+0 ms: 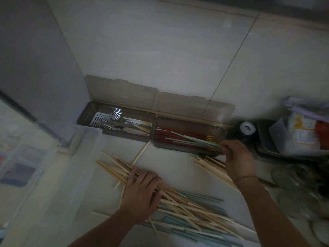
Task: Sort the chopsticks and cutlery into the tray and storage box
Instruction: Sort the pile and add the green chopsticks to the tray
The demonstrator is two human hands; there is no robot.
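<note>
Pinching the ends of a few pale green chopsticks (199,139), the right hand (236,157) has its grip closed on them at the right end of the storage box (188,138); their long axis runs along the box, tips pointing left and slightly away over the red chopsticks (169,138) already lying lengthwise inside. Left of that box and touching it stands the tray (117,122), holding forks and other cutlery (114,116) on a perforated insert. Both containers sit on the counter (169,161) against the wall, lids open and leaning back. Nearer than the storage box, the left hand (142,191) rests flat, fingers relaxed and spread, on a loose heap of wooden chopsticks (181,205) whose long axes fan from near right to far left. More green chopsticks (204,198) lie under that heap.
</note>
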